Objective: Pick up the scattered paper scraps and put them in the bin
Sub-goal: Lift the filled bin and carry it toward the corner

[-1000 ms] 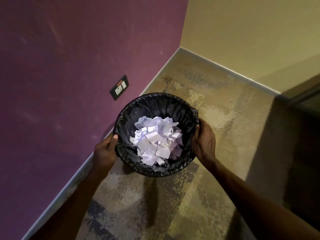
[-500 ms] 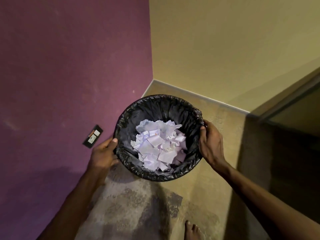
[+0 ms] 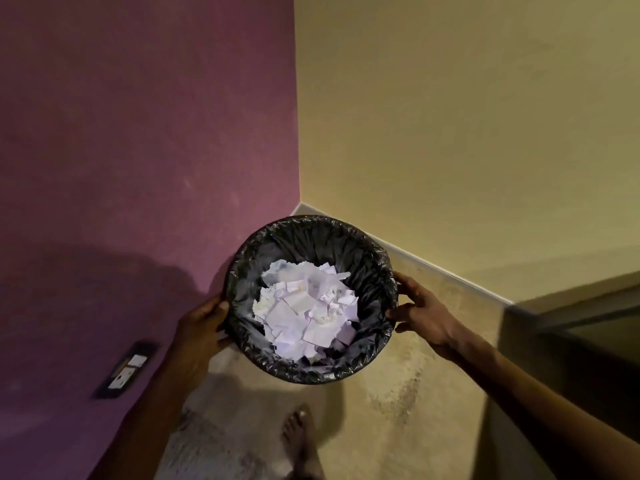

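Note:
A round bin (image 3: 375, 271) lined with a black plastic bag is held up in front of me, above the floor near the room's corner. A heap of white paper scraps (image 3: 306, 308) fills its bottom. My left hand (image 3: 201, 327) grips the bin's left side, thumb on the rim. My right hand (image 3: 422, 311) holds the right side with fingers spread along the rim. No loose scraps show on the floor in view.
A purple wall (image 3: 138, 150) with a black socket plate (image 3: 126, 370) stands at the left, a beige wall (image 3: 450, 133) ahead. The mottled floor (image 3: 398, 410) lies below, with my bare foot (image 3: 301, 441) on it. A dark door frame (image 3: 571, 323) is at the right.
With the bin held in both hands, I have moved closer to the corner. The socket plate has slid down and left in view, and my foot has come into sight.

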A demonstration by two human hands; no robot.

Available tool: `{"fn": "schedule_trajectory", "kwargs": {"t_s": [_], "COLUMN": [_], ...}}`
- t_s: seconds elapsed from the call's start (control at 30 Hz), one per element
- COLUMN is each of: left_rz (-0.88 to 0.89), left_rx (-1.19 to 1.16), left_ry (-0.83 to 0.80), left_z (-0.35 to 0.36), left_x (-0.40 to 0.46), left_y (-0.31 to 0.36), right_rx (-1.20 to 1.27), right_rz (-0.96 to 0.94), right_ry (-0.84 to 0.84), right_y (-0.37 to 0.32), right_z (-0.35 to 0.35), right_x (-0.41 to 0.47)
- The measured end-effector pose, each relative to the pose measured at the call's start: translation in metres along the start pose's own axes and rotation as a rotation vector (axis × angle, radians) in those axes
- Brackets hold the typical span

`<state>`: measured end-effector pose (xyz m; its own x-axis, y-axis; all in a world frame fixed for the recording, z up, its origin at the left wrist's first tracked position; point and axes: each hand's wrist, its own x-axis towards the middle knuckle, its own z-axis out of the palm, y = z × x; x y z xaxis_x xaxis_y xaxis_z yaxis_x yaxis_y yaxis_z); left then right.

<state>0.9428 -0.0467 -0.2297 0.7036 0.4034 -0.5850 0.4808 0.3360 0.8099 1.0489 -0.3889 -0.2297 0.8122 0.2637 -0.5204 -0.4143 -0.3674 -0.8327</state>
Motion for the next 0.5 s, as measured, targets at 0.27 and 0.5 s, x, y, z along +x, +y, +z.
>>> {"fn": "schedule_trajectory", "kwargs": {"t_s": [0.27,0.5], "left_rz": [-0.097,-0.093], "left_rx": [0.144,0.169], "left_ry": [-0.03,0.029], "left_z": [0.045,0.087], "left_x": [0.15,0.257], "left_y": [0.018,-0.008], "right_rx": [-0.043,-0.173], "right_rz": [-0.024,-0.023], "right_ry": [-0.009,0.007], "right_y": [-0.002,0.016], "right_z": [-0.018,-0.035], "right_x": [0.179,0.303]}}
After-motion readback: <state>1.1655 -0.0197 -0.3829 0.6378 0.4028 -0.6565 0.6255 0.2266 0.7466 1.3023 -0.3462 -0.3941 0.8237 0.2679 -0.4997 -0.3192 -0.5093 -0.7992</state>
